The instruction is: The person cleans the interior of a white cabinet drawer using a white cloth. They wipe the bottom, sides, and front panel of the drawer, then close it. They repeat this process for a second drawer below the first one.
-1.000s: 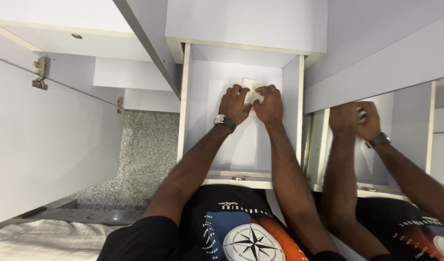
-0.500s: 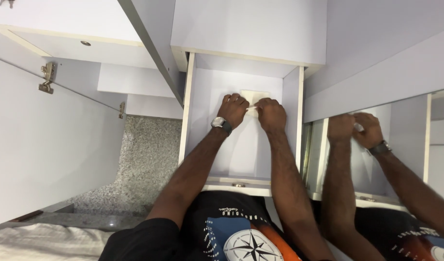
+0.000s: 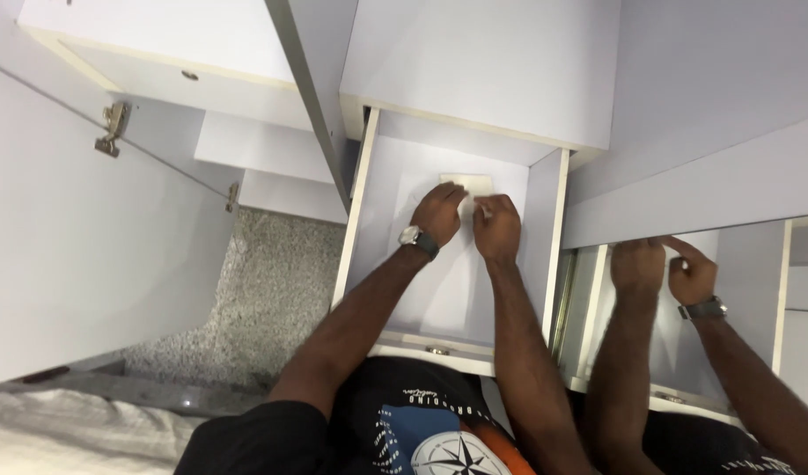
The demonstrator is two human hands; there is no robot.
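Both of my hands reach into an open white drawer [image 3: 545,255]. A small pale cream sheet [image 3: 476,183] lies flat on the drawer bottom near the back wall. My left hand [image 3: 439,213], with a wristwatch, rests on the sheet's left part with curled fingers. Beside it, my right hand [image 3: 498,227] pinches the sheet's near edge. My fingers hide most of the sheet.
A mirror panel [image 3: 686,290] to the right reflects my arms and hands. An open white cupboard door [image 3: 78,229] with metal hinges stands at the left. Below it is speckled grey stone [image 3: 272,290]. The drawer's front edge [image 3: 435,350] is close to my chest.
My hands have stayed together on the sheet, and now sit a little lower in the drawer. The view has shifted slightly.
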